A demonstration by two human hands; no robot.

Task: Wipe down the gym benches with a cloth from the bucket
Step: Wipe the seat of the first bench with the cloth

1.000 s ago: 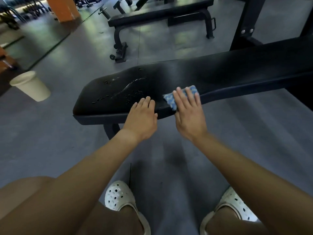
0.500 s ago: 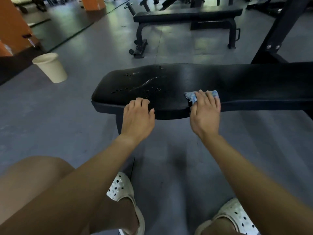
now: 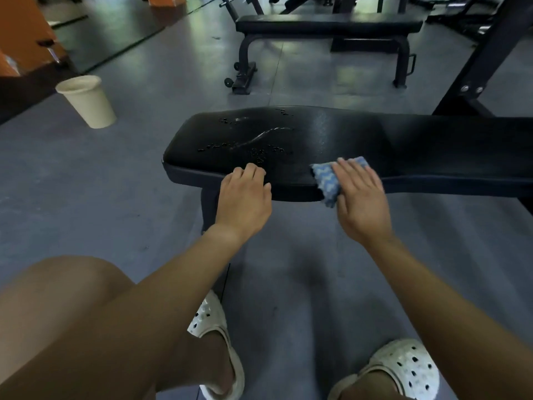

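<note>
My shoes (image 3: 403,368) are planted on the grey floor (image 3: 86,197) under me as I lean over the near bench (image 3: 403,145). My left hand (image 3: 245,200) rests on its front edge, fingers curled and empty, just bracing me. My right hand (image 3: 360,197) lies flat with the fingers close together, pressing the blue cloth (image 3: 326,177) against the pad's front lip. Over the last second the cloth has slid a little along that edge, toward the bench's rounded end, so I judge this stretch is nearly wiped. Water drops (image 3: 253,142) are beaded on the pad just beyond my left hand, so that patch likely comes next. Farther off to the left stands the pale bucket (image 3: 86,102), and behind it all a second bench (image 3: 328,26) waits untouched.
</note>
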